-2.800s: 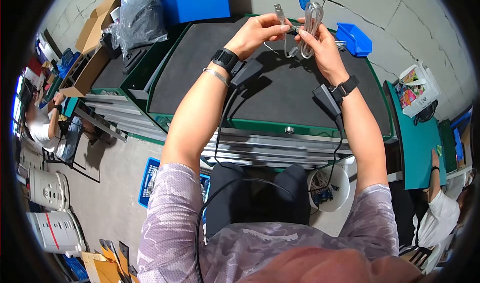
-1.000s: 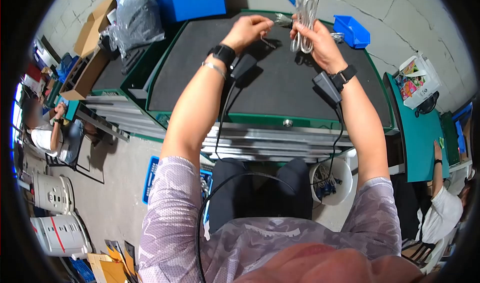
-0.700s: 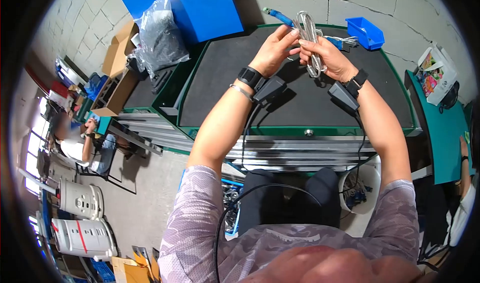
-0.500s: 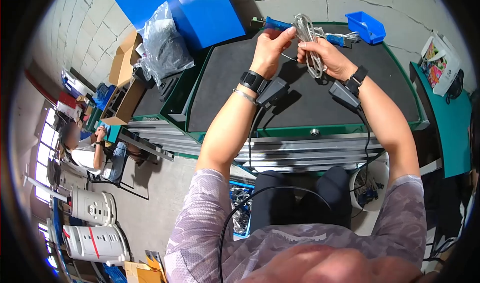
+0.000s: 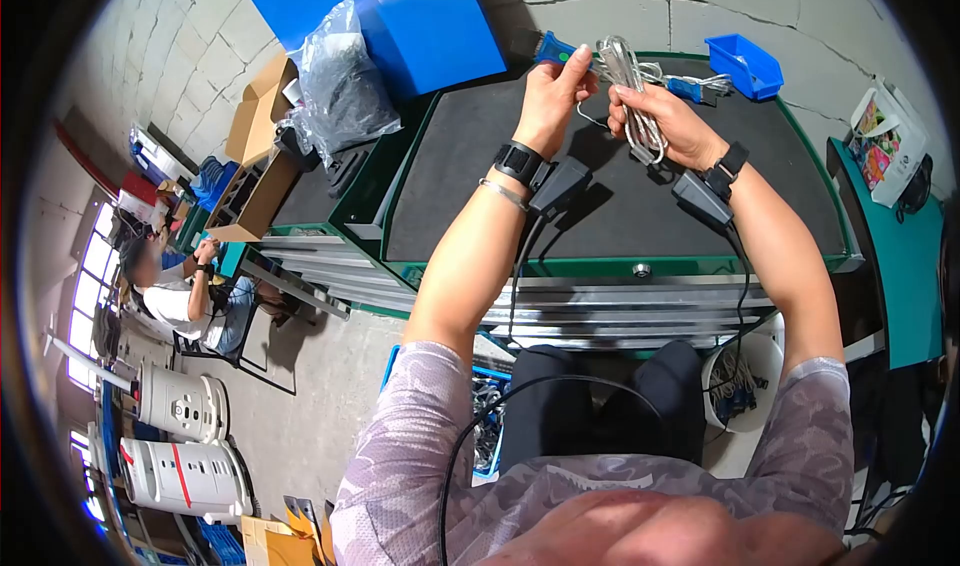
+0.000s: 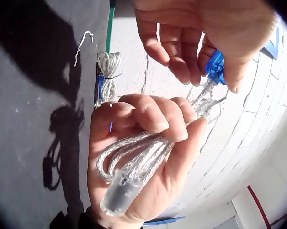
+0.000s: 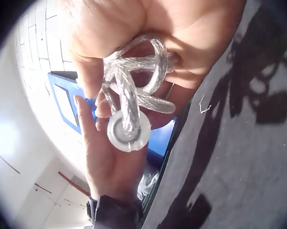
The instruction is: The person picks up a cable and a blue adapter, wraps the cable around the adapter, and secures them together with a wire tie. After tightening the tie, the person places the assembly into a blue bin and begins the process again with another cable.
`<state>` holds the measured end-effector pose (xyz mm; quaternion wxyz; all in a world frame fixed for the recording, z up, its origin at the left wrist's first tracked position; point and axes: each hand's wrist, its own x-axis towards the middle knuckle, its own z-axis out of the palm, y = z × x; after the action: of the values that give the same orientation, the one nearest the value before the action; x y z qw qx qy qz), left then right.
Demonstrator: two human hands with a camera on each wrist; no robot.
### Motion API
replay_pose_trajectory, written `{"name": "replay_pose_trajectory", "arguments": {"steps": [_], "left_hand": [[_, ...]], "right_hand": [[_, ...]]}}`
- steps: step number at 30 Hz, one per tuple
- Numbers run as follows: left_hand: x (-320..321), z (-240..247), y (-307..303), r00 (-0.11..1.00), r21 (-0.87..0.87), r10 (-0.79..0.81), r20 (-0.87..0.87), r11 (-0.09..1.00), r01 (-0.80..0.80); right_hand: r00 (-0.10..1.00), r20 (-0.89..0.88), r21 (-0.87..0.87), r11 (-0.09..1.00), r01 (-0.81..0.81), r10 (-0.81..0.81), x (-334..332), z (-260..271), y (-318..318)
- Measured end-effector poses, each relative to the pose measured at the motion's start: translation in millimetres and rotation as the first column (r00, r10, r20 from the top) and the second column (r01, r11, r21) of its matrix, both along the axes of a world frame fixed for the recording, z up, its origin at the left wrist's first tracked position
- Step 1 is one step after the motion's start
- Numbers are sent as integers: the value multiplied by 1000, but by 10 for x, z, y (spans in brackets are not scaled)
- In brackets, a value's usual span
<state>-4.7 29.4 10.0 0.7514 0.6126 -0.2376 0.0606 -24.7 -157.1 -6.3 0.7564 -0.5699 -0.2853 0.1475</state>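
Observation:
A silver braided USB cable (image 5: 640, 131), wound into a bundle, is gripped by my right hand (image 5: 675, 121). In the left wrist view its loops (image 6: 148, 155) and a clear cylindrical sleeve (image 6: 120, 194) stick out of the right palm. My left hand (image 5: 550, 106) pinches the cable's translucent blue connector (image 6: 216, 69) between thumb and fingers, beside the bundle. In the right wrist view the sleeve's round end (image 7: 129, 131) faces the camera, and the left hand (image 7: 112, 167) appears behind the loops. Both hands are above the dark mat (image 5: 480, 186).
Another coiled cable with a blue connector (image 5: 685, 90) lies at the mat's back right, near a blue bin (image 5: 745, 64). A bent white wire (image 6: 83, 46) lies on the mat. Plastic bag (image 5: 340, 86) and open carton (image 5: 255, 136) stand at left. Below are a bucket (image 5: 768, 366) and basket (image 5: 488, 421).
The left hand came off the bundle's middle, then took hold of the blue connector and tilted it up. The right hand keeps the bundle. The head view has turned left.

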Motion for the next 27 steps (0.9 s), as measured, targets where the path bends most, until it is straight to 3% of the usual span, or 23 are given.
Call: {"name": "replay_pose_trajectory", "arguments": {"steps": [7, 19, 26, 27], "left_hand": [[19, 10, 4, 997, 13, 68, -25, 998, -68], [60, -13, 13, 991, 35, 128, 36, 991, -130], [40, 2, 24, 997, 18, 56, -60, 998, -55], [56, -1, 29, 987, -79, -45, -157, 996, 33]], "right_hand": [[995, -59, 41, 996, -79, 81, 37, -36, -15], [998, -55, 50, 998, -23, 26, 16, -31, 21], [993, 16, -19, 993, 114, -114, -10, 11, 17], [991, 48, -18, 992, 129, -128, -15, 11, 18]]}}
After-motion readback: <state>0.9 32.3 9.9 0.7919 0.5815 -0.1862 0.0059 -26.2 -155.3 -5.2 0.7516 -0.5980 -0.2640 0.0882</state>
